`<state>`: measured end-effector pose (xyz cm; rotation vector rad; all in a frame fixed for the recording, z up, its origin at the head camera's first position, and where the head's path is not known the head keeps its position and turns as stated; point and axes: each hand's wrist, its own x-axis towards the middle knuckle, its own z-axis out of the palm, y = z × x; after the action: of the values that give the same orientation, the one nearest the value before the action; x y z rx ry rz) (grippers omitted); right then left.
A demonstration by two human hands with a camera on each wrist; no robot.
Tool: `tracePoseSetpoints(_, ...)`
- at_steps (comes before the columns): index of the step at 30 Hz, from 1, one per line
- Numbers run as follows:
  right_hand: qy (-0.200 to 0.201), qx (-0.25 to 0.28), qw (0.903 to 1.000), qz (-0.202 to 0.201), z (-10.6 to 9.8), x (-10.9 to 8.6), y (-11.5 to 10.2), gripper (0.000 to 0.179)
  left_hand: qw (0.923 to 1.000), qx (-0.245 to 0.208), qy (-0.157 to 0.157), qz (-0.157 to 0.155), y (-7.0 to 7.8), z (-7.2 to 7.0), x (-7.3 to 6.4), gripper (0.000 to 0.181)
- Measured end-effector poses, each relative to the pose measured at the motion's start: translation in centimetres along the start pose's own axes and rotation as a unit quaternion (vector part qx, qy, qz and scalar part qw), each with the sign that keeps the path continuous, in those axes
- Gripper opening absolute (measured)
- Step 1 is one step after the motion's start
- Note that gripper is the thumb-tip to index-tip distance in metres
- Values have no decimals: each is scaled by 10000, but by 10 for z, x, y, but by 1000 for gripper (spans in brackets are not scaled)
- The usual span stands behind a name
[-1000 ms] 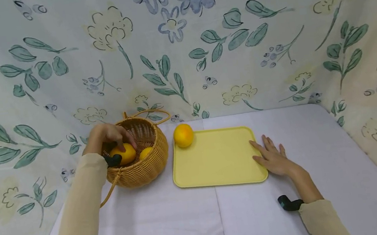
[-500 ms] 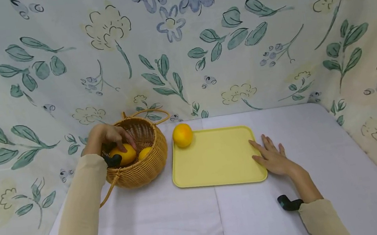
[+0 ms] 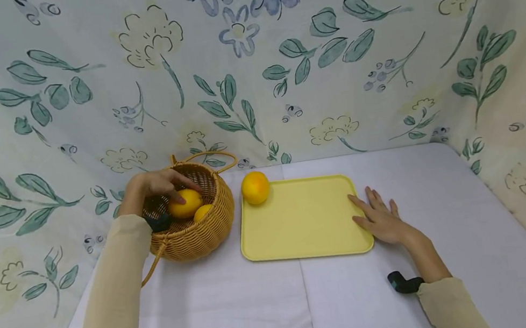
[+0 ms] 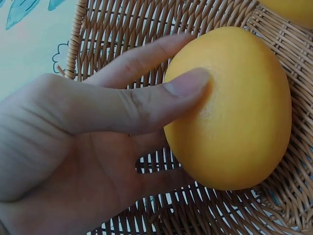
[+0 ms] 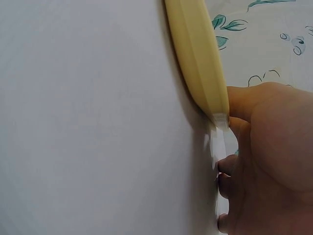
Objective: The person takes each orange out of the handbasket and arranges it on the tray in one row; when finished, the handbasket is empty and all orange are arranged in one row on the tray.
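Note:
Inside the wicker basket [image 3: 219, 228], my left hand [image 3: 160, 184] grips a smooth, oval yellow-orange mango [image 3: 186, 203]. In the left wrist view the thumb presses on the side of the mango [image 4: 239, 107], with fingers curled behind it and partly hidden. A second yellow fruit [image 3: 202, 212] lies beside it, half covered by the basket wall. My right hand [image 3: 384, 223] rests with spread fingers at the right edge of the yellow tray [image 3: 305, 218]. The right wrist view shows the thumb side of that hand against the tray rim [image 5: 200, 58].
A round orange fruit [image 3: 255, 188] sits on the tray's back left corner, just right of the basket. The basket has two thin handles [image 3: 213, 153], one at the back and one hanging at the front. White cloth [image 3: 235, 308] covers the table; a floral curtain [image 3: 253, 78] hangs behind.
My left hand has shifted right and slightly up inside the basket, and the mango has moved with it toward the basket's middle. The right hand and tray stay put.

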<state>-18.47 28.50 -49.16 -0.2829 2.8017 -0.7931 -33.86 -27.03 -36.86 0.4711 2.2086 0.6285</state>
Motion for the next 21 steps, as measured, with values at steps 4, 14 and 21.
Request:
tracePoseSetpoints(4, -7, -2, 10000, 12, 0, 0, 0, 67, 9999, -84, -93, -37, -1, -1, 0, 54)
tracePoseSetpoints(14, -41, -9, 10000, 69, -2, 1, -2, 67, 9993, -307, -178, -65, -4, -1, -1, 56)
tracePoseSetpoints(21, -31, -50, 10000, 72, 0, 1, 0, 67, 9997, -192, -70, 153, -9, 1, 1, 57)
